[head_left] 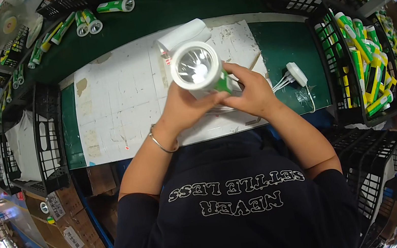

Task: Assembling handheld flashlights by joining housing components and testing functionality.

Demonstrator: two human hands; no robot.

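Observation:
Close to the camera, a flashlight (196,66) with a white rim and a green body points its reflector up toward me. My left hand (183,107) wraps round its left side, with a silver bangle at the wrist. From the right, my right hand (254,92) grips the green body, thumb and fingers pressed to it. Parts of the body are hidden behind the head and my fingers. Just beyond lies a white rolled sheet or tube (190,34) on the white work surface (118,102). A white plug adapter (297,74) with thin cables rests right of my right hand.
At the right stands a black crate (336,65) packed with green and yellow flashlights (373,72). More flashlights (114,6) lie along the far green table. Another black crate (49,141), lined with white paper, is at the left. Cardboard boxes (70,230) stand below it.

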